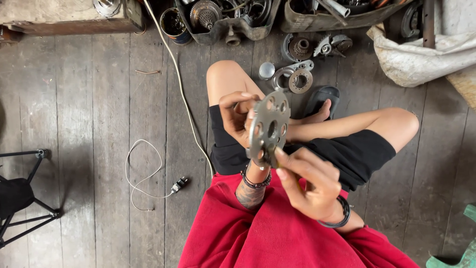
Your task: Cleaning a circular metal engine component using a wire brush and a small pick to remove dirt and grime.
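Perforated steel disc, stiff, likely heavy and oily, pinched at far edge by left hand, near rim by right hand, over lap; best held by rim.

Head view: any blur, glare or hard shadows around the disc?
Head view: soft, even light, no glare; disc sharp, holes readable; left hand and right hand crisp; faint shadow beside the stand; top-edge parts bins dim; slight wide-angle stretch at the corners.
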